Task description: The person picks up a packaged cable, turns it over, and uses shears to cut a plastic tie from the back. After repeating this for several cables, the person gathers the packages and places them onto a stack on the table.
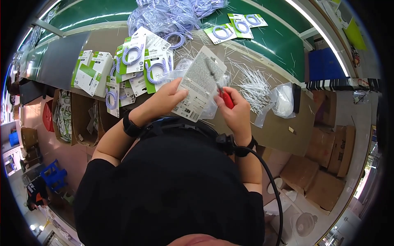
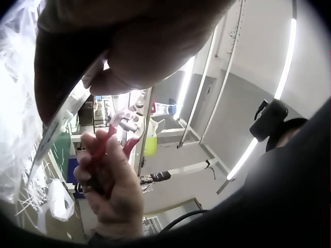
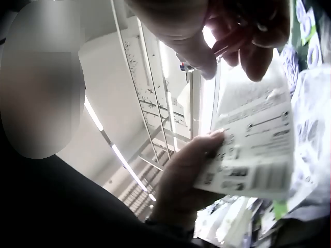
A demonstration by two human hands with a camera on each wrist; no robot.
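The left hand point(image 1: 166, 98) pinches the left edge of a printed card point(image 1: 198, 84) whose text side faces up; in the right wrist view its thumb lies on the card point(image 3: 253, 150). Red-handled cutters point(image 1: 226, 98) are in the right hand point(image 1: 236, 110), their metal jaws over the card's right side. In the left wrist view the right hand point(image 2: 114, 191) has its fingers curled round the red handles point(image 2: 103, 150). Clear plastic wrap shows beneath and beside the card. What lies on the card's far side is hidden.
Packaged cable cards point(image 1: 133, 55) and a card stack point(image 1: 98, 71) lie left. Bagged purple cables point(image 1: 164, 18) are heaped at the back. White ties point(image 1: 254, 88) and a plastic bag point(image 1: 283, 100) lie right; more cards point(image 1: 221, 33) sit back right.
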